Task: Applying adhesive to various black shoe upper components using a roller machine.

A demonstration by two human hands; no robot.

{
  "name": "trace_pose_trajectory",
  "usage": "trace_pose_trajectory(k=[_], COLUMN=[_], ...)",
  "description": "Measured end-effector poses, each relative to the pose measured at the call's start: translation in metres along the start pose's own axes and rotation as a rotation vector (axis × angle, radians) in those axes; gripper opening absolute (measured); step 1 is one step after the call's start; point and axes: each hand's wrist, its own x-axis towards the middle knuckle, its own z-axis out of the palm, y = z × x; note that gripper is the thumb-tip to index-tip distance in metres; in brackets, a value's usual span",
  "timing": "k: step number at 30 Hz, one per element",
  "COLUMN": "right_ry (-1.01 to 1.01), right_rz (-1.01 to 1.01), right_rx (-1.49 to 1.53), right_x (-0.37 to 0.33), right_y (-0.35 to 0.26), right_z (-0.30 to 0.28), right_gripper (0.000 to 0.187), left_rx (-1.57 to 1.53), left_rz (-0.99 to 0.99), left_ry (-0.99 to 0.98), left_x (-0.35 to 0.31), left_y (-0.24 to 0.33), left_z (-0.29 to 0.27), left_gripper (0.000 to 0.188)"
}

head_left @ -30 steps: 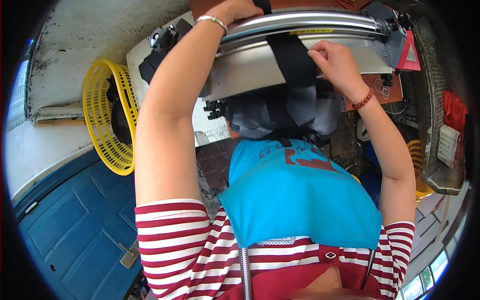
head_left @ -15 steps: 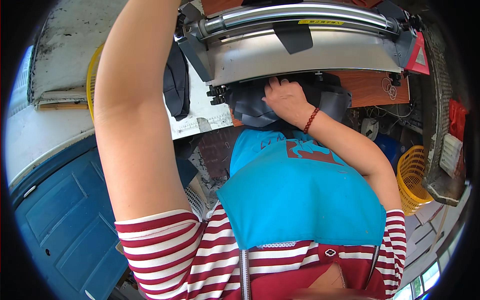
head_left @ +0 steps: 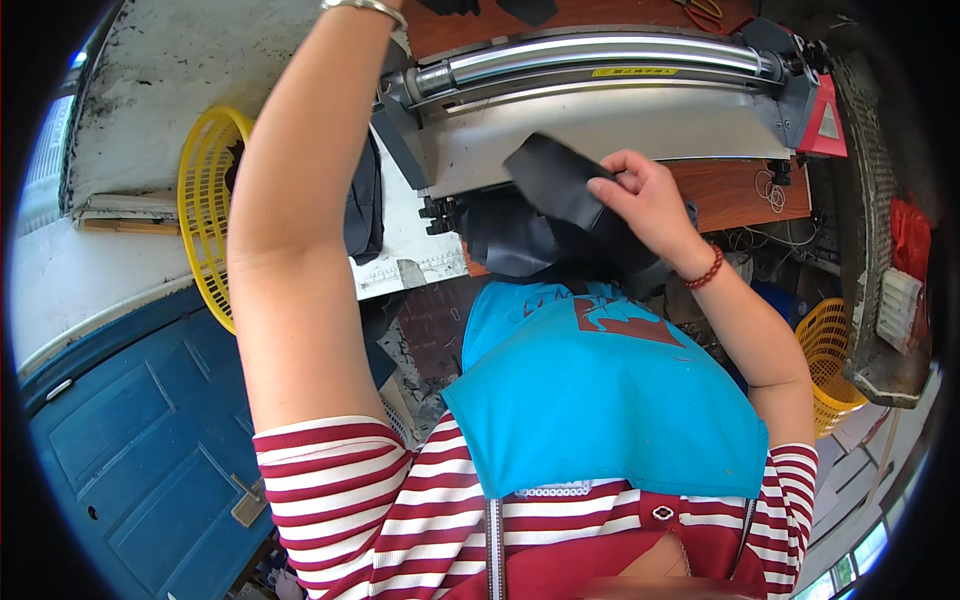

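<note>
Between the thumb and fingers of my right hand is a black, leather-like piece, raised at an angle over the near edge of a metal feed plate. Under it, against my blue apron, lies a heap of similar black pieces. My left arm stretches forward past the left end of the roller machine. Only its wrist with a silver bangle shows at the top edge; the left hand itself is beyond the picture.
A yellow basket stands left of my left arm, another yellow basket low on the right. More black pieces lie on the white surface by the machine's left end. Scissors rest on the brown tabletop behind the machine.
My right hand has lifted a black piece from the heap and moved right. The black piece that lay on the feed plate under the roller is gone from there. My left arm has shifted slightly right.
</note>
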Motion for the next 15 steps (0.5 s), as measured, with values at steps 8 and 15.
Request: trace_pose_trajectory(k=[8,15], right_ry=[0.067,0.11], right_rz=[0.274,0.287], right_rx=[0.289,-0.073], right_x=[0.057,0.047], right_y=[-0.025,-0.036], right_z=[-0.02,-0.057], right_gripper=[0.018,0.027], left_rx=[0.289,0.127], left_rz=[-0.297,-0.407], left_ry=[-0.713,-0.7], left_x=[-0.067,-0.058], left_y=[-0.051,-0.059], left_z=[0.101,0.102], left_gripper=[0.049,0.035])
